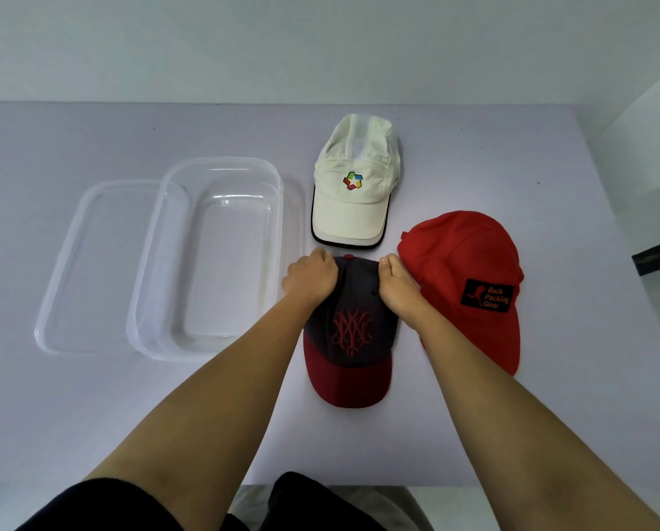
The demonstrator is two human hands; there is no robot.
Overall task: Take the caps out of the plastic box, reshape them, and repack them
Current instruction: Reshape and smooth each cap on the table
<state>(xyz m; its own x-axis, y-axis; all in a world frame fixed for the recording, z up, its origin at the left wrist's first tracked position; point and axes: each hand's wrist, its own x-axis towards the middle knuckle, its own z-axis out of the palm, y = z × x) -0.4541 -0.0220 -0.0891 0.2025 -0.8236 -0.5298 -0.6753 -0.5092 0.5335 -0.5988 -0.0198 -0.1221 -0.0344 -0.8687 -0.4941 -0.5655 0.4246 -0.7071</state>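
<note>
A dark grey cap (353, 331) with a maroon brim and maroon emblem lies on the table, brim toward me. My left hand (311, 277) grips the left side of its crown and my right hand (397, 283) grips the right side, both closed on the fabric. A cream cap (353, 185) with a coloured logo lies just beyond it. A red cap (470, 277) with a black patch lies to the right, touching my right hand. The clear plastic box (205, 258) stands empty to the left.
The box's clear lid (86, 262) lies flat partly under the box on its left. The pale table (90, 396) ends at a wall behind and an edge at the far right. My dark-clothed lap shows at the bottom.
</note>
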